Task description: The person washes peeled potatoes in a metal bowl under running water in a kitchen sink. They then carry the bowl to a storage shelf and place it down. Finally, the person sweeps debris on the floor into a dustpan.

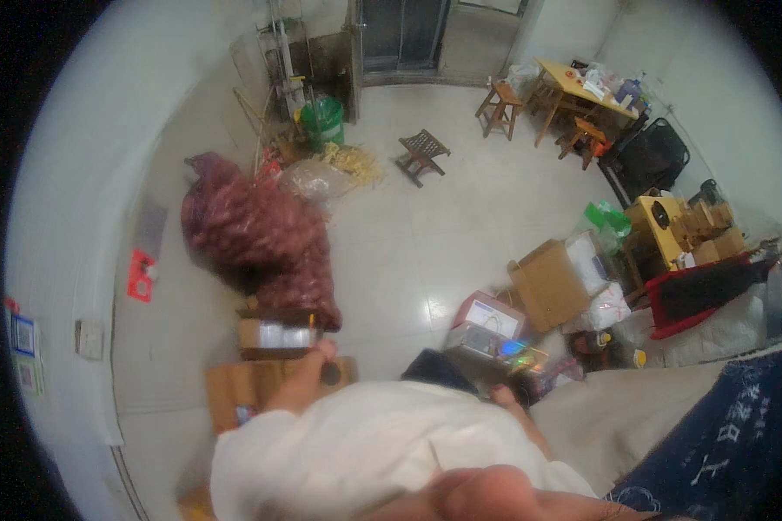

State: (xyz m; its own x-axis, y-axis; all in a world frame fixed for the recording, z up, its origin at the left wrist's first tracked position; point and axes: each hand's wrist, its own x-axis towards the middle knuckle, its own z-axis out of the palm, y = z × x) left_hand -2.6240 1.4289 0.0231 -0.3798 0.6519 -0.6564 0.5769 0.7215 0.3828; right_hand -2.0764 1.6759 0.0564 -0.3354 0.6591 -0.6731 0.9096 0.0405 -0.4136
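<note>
My left hand is stretched forward beside an open cardboard box with white contents. It is blurred, and I cannot tell whether it grips anything. Below it are more brown cartons. Just beyond the box lie bulging red mesh sacks filled with round produce. Low at my side, my right hand is small and blurred, and its fingers are unclear. Nearest it are dark clothing, a shiny iridescent package and a grey box.
A low folding stool stands on the tiled floor ahead. A green bin and a clear plastic bag are at the far left. An open carton, a cluttered yellow table and a wooden stool are on the right.
</note>
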